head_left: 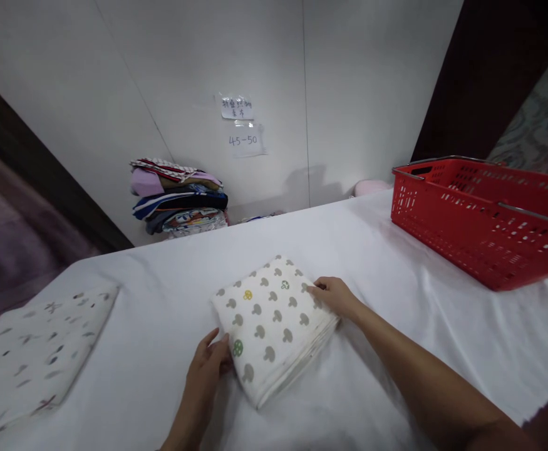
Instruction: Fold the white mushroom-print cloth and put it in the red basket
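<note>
From my remote seat, the chief risk as I judge it lies in the layers of the folded mushroom-print cloth; its near-right edge shows a stack of loose plies, and an uneven push from one side could slide the upper plies over the lower ones and spoil the square packet; the white table cover beneath is soft and wrinkled, so a drag across it could bunch the cover and skew the cloth; a lift by one corner alone would, I think, let the packet sag open, since nothing binds the folds. The red basket stands well apart at the far right, and another folded cloth lies well apart at the near left, so I see little danger of a knock against either; the pile of clothes by the far wall is out of the way too.

The mushroom-print cloth lies flat on the table cover, near and in the middle, turned cornerwise to me, between the two hands; the left hand sits at its near-left edge, loosely open, thumb and fingertips touching the edge and grasping nothing that I can see; the right hand rests at its right corner, fingers laid on top of the fabric; whether its thumb hooks under the edge to pinch it, I cannot tell.
</note>
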A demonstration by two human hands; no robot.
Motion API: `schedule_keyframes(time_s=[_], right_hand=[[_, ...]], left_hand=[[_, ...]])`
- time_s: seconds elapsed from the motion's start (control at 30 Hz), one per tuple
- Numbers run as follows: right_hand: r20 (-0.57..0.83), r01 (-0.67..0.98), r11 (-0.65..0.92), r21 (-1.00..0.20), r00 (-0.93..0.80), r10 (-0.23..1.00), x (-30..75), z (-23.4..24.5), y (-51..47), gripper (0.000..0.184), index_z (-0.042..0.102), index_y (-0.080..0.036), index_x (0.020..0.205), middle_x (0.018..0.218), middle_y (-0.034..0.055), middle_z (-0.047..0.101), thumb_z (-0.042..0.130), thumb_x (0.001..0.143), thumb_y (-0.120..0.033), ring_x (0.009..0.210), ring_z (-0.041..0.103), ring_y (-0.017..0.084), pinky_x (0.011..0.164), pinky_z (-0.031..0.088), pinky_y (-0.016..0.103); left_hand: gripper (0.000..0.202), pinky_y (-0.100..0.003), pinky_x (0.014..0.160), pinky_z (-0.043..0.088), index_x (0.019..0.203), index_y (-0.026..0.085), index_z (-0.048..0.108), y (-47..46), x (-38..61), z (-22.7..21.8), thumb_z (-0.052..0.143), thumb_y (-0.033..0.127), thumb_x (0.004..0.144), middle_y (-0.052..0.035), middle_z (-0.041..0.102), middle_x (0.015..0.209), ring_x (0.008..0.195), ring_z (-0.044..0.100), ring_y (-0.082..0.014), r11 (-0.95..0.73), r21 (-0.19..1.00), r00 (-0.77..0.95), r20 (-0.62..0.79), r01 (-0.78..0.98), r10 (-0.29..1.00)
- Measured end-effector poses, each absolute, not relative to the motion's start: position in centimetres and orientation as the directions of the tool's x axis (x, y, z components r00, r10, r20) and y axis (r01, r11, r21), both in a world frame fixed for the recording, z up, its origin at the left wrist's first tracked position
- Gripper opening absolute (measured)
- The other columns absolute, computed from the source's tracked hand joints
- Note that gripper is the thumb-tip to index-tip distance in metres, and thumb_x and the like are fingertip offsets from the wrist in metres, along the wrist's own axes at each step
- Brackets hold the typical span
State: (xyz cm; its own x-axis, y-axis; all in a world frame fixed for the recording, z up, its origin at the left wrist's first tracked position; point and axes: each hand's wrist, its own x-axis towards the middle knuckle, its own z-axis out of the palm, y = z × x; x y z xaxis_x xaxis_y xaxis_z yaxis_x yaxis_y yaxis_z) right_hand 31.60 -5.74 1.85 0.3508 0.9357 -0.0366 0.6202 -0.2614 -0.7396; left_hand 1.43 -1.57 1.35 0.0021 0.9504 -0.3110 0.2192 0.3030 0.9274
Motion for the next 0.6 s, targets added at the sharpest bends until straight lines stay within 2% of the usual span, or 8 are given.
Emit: schedule_keyframes(time_s=[0.07,0.17,0.3,0.47,0.53,0.6], right_hand=[[-0.034,0.649,-0.266,-0.713,0.347,0.937,31.6,1.8,-5.7,0.034,0.061,-0.019,0.067,0.065,-0.0002,0.06,0.048,0.081,-0.047,0.059,0.049,0.012,0.052,0.029,0.022],[-0.04,0.678,-0.259,-0.688,0.321,0.946,31.5,2.0,-5.8,0.041,0.058,-0.018,0.059,0.057,-0.0016,0.052,0.044,0.084,-0.048,0.054,0.043,0.011,0.051,0.026,0.023],[-0.068,0.668,-0.247,-0.702,0.283,0.957,31.4,2.3,-6.0,0.047,0.057,-0.018,0.056,0.051,-0.0028,0.043,0.039,0.086,-0.049,0.051,0.037,0.01,0.049,0.023,0.023],[-0.026,0.794,-0.253,-0.553,0.287,0.958,31.2,2.6,-6.0,0.045,0.058,-0.017,0.056,0.061,0.0022,0.056,0.039,0.088,-0.042,0.057,0.045,0.012,0.053,0.026,0.024],[0.001,0.809,-0.24,-0.536,0.285,0.959,31.2,2.5,-6.0,0.044,0.058,-0.017,0.056,0.069,0.0047,0.061,0.04,0.087,-0.042,0.06,0.048,0.013,0.054,0.027,0.024],[0.018,0.791,-0.226,-0.569,0.287,0.958,31.2,2.4,-6.0,0.043,0.06,-0.017,0.058,0.071,0.0046,0.062,0.04,0.087,-0.042,0.061,0.049,0.013,0.055,0.029,0.024]], left_hand=[[0.063,-0.028,0.06,0.05,0.123,0.015,0.046,-1.2,1.9,1.5,0.063,0.047,0.071,-0.0034,0.064,0.077,0.065,0.061,-0.0163,0.342,0.917,0.04,-0.357,0.203,0.933],[0.05,-0.028,0.061,0.05,0.109,0.015,0.055,-0.8,2.7,1.9,0.068,0.043,0.069,-0.0066,0.067,0.086,0.07,0.062,-0.0173,0.375,0.904,0.072,-0.396,0.205,0.915],[0.039,-0.028,0.065,0.052,0.099,0.015,0.06,-0.6,3.1,2.4,0.068,0.037,0.069,-0.0072,0.068,0.09,0.074,0.064,-0.0184,0.364,0.926,0.107,-0.374,0.102,0.921],[0.033,-0.026,0.063,0.051,0.092,0.014,0.06,-0.8,2.4,1.6,0.069,0.036,0.069,-0.0068,0.069,0.085,0.072,0.064,-0.0177,0.402,0.909,0.115,-0.414,0.111,0.903],[0.033,-0.025,0.06,0.05,0.09,0.014,0.06,-0.8,2.1,1.3,0.068,0.04,0.07,-0.0069,0.069,0.083,0.069,0.064,-0.017,0.428,0.898,0.145,-0.439,0.098,0.887],[0.033,-0.025,0.057,0.05,0.088,0.015,0.06,-1.0,2.1,1.3,0.067,0.042,0.071,-0.0062,0.069,0.081,0.065,0.063,-0.0165,0.444,0.892,0.156,-0.452,0.082,0.878]])
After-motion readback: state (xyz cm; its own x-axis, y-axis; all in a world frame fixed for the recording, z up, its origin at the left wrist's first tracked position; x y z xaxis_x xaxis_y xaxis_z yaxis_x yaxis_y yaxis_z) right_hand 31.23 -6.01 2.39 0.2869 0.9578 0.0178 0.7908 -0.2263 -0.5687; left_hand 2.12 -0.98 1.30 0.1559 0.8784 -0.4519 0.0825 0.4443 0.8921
